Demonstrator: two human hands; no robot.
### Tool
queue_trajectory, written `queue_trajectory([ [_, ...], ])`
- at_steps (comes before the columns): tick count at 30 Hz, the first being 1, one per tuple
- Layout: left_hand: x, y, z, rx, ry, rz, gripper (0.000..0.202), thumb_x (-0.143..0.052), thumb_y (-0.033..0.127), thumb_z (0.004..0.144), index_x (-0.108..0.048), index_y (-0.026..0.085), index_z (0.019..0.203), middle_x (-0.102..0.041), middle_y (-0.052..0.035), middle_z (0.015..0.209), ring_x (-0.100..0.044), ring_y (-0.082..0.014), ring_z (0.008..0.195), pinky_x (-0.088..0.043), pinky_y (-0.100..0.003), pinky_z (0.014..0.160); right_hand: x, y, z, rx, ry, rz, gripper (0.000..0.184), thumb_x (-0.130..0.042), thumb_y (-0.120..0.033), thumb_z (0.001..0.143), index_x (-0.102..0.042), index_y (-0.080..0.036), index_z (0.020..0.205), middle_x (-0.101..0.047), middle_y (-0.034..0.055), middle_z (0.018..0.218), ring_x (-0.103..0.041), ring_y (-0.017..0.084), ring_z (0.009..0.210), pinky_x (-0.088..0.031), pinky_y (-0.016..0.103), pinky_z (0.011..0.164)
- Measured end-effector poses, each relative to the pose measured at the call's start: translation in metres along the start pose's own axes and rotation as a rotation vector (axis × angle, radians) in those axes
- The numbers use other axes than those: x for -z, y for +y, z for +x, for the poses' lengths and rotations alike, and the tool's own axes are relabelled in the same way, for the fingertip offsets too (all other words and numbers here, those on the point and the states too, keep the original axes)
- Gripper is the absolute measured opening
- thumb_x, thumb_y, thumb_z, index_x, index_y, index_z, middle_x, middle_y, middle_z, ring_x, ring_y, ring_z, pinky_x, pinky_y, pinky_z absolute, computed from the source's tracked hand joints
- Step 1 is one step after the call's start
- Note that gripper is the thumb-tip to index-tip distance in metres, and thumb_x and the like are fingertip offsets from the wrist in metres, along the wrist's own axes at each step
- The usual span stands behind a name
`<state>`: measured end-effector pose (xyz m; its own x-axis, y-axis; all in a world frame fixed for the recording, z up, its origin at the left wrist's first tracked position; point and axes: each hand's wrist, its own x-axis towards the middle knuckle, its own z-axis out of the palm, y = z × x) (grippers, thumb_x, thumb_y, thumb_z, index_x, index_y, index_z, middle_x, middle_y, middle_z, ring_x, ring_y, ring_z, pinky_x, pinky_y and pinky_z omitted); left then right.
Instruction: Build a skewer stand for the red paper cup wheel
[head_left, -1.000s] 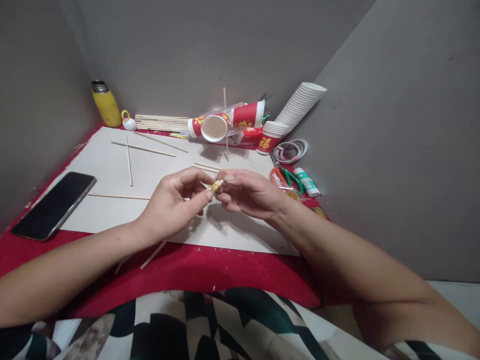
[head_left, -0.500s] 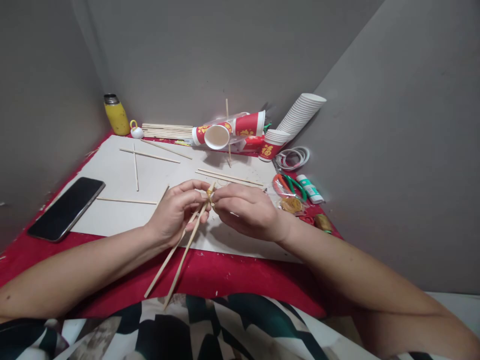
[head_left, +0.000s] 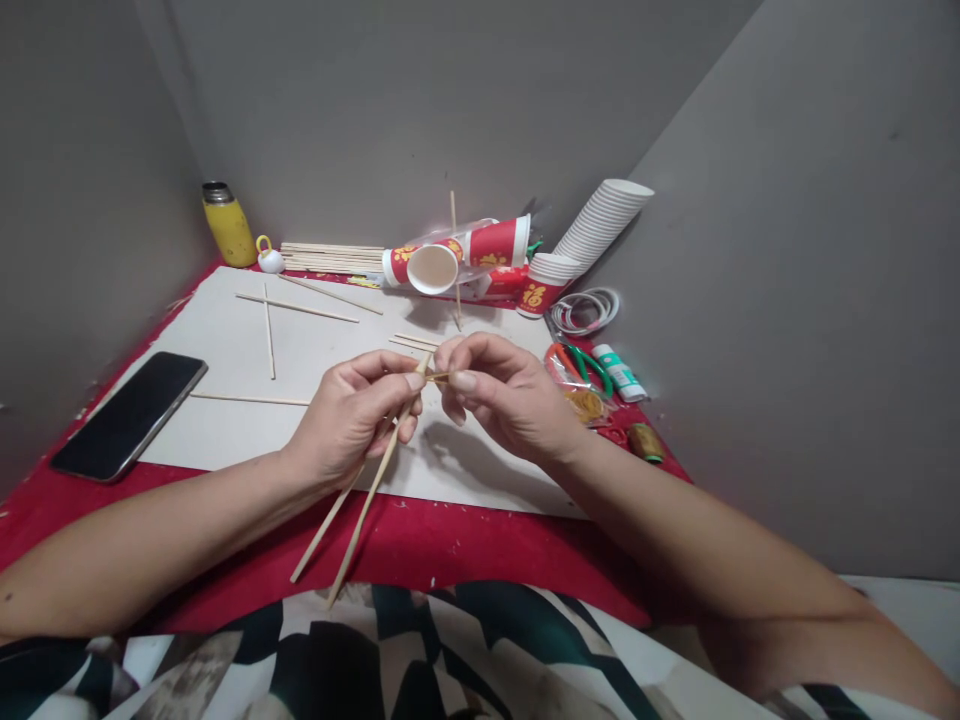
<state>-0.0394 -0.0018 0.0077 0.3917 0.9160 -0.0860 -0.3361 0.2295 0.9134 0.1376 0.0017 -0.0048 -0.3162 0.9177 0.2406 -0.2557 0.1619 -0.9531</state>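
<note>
My left hand (head_left: 337,415) is closed around wooden chopsticks (head_left: 369,498) near their upper ends, where they come together. Their lower ends spread apart and point down toward my lap. Between my two hands a thin yellowish rubber band (head_left: 438,378) is stretched out sideways from the sticks. The thumb and forefinger of my right hand (head_left: 514,400) pinch its other end. How the band winds around the sticks is partly hidden by my left fingers.
Loose chopsticks (head_left: 296,307) lie on the white board (head_left: 232,440). A phone (head_left: 127,415) rests at left, a yellow bottle (head_left: 229,228) behind. At the back stand joined paper cups (head_left: 495,243) and stacked cups (head_left: 600,230). Scissors (head_left: 589,370), a glue bottle (head_left: 619,372) and bagged rubber bands (head_left: 583,405) are right.
My right hand has drawn away from the sticks to the right and turned, pulling the rubber band out into a stretched strand. My left hand keeps its hold on the chopsticks.
</note>
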Motion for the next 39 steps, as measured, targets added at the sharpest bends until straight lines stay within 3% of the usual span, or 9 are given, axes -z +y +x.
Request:
queue_trajectory([
  [3, -0.001, -0.001, 0.000, -0.004, 0.011, 0.001, 0.022, -0.076, 0.026, 0.070, -0.063, 0.016, 0.083, -0.060, 0.0044, 0.056, -0.050, -0.0056, 0.039, -0.023, -0.012, 0.029, -0.002, -0.003, 0.004, -0.009, 0.008, 0.060, 0.022, -0.077, -0.031, 0.076, -0.059, -0.018, 0.078, -0.062, -0.0008, 0.084, -0.053, 0.007, 0.059, -0.045, 0.020, 0.047],
  [9, -0.002, -0.003, 0.000, -0.025, 0.044, 0.032, 0.022, -0.075, 0.028, 0.070, -0.063, 0.017, 0.084, -0.060, 0.0044, 0.056, -0.051, -0.0064, 0.039, -0.024, -0.014, 0.031, -0.005, -0.003, 0.004, -0.126, -0.004, 0.135, 0.024, -0.074, -0.031, 0.078, -0.054, -0.019, 0.079, -0.056, -0.0060, 0.062, -0.047, 0.005, 0.048, -0.041, 0.018, 0.044],
  [16, -0.004, -0.003, -0.009, -0.138, 0.025, 0.201, 0.014, -0.075, 0.025, 0.073, -0.067, 0.016, 0.080, -0.063, 0.0029, 0.058, -0.056, -0.0076, 0.044, -0.038, -0.016, 0.038, -0.001, -0.022, 0.016, -0.597, -0.088, 0.328, 0.022, -0.071, -0.019, 0.073, -0.049, -0.015, 0.071, -0.042, -0.0084, 0.055, -0.027, 0.001, 0.042, -0.024, 0.011, 0.037],
  [20, -0.004, -0.005, -0.012, -0.150, -0.022, 0.392, 0.008, -0.070, 0.022, 0.077, -0.070, 0.016, 0.082, -0.063, 0.0022, 0.059, -0.055, -0.0078, 0.046, -0.042, -0.017, 0.042, 0.010, -0.029, 0.029, -0.731, -0.216, 0.212, 0.021, -0.069, -0.016, 0.070, -0.049, -0.015, 0.065, -0.038, -0.0084, 0.051, -0.022, 0.001, 0.041, -0.021, 0.011, 0.036],
  [23, -0.004, -0.006, -0.010, -0.097, -0.026, 0.452, 0.006, -0.069, 0.021, 0.076, -0.069, 0.014, 0.077, -0.061, 0.0023, 0.058, -0.054, -0.0079, 0.045, -0.043, -0.018, 0.043, 0.015, -0.034, 0.036, -0.747, -0.282, 0.013, 0.017, -0.070, -0.018, 0.069, -0.054, -0.014, 0.065, -0.040, -0.0074, 0.047, -0.027, 0.002, 0.040, -0.022, 0.013, 0.036],
  [28, -0.003, -0.002, -0.005, -0.013, -0.030, 0.424, 0.008, -0.068, 0.019, 0.078, -0.065, 0.015, 0.072, -0.056, 0.0047, 0.051, -0.050, -0.0061, 0.040, -0.040, -0.016, 0.040, 0.006, -0.043, 0.031, -0.428, -0.233, -0.438, 0.014, -0.071, -0.024, 0.072, -0.063, -0.014, 0.066, -0.049, -0.0034, 0.050, -0.038, 0.006, 0.045, -0.030, 0.019, 0.041],
  [33, 0.001, -0.002, -0.002, -0.035, 0.023, 0.325, 0.016, -0.071, 0.019, 0.076, -0.064, 0.017, 0.090, -0.060, 0.0056, 0.056, -0.054, -0.0070, 0.040, -0.039, -0.016, 0.039, -0.005, -0.038, 0.015, 0.187, -0.108, -0.877, 0.013, -0.066, -0.023, 0.081, -0.065, -0.017, 0.069, -0.060, 0.0012, 0.064, -0.051, 0.011, 0.058, -0.039, 0.025, 0.056],
  [35, 0.002, -0.003, -0.001, -0.066, 0.029, 0.299, 0.018, -0.072, 0.020, 0.076, -0.065, 0.017, 0.092, -0.059, 0.0061, 0.055, -0.054, -0.0067, 0.040, -0.039, -0.015, 0.039, -0.006, -0.032, 0.010, 0.360, -0.095, -0.978, 0.011, -0.063, -0.020, 0.084, -0.066, -0.019, 0.074, -0.063, 0.0031, 0.068, -0.056, 0.013, 0.063, -0.043, 0.027, 0.062],
  [39, 0.003, -0.001, 0.000, -0.093, 0.050, 0.237, 0.020, -0.074, 0.025, 0.075, -0.065, 0.015, 0.090, -0.060, 0.0041, 0.057, -0.054, -0.0064, 0.042, -0.036, -0.015, 0.037, -0.004, -0.024, 0.006, 0.519, -0.144, -0.980, 0.013, -0.057, -0.015, 0.089, -0.068, -0.021, 0.087, -0.070, 0.0061, 0.080, -0.064, 0.017, 0.076, -0.049, 0.030, 0.071],
])
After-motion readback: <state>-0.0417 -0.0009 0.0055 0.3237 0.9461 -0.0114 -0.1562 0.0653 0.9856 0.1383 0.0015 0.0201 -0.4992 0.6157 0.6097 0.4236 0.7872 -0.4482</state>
